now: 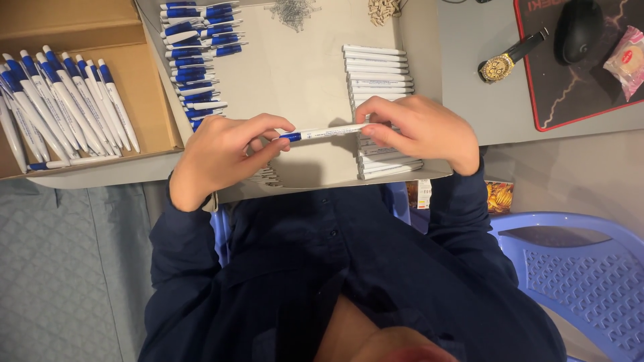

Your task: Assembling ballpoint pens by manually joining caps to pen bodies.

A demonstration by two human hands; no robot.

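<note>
Head view: a cardboard box (pixel 151 94) at left holds a row of white-and-blue pens (pixel 67 100). The grey tray (pixel 295 74) in the middle carries blue caps (pixel 198 60) and a stack of white barrels (pixel 379 77). Above the tray, the left hand (pixel 218 157) and right hand (pixel 419 131) pinch one pen (pixel 322 133) between them; it lies nearly level, blue end toward the left hand.

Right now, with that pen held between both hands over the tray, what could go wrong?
The pen is pinched only at its ends by the left hand and right hand; it might slip. The right wrist sits close over the stack of white barrels and could knock them. The tray's near edge overhangs the lap, so it may tip.
</note>
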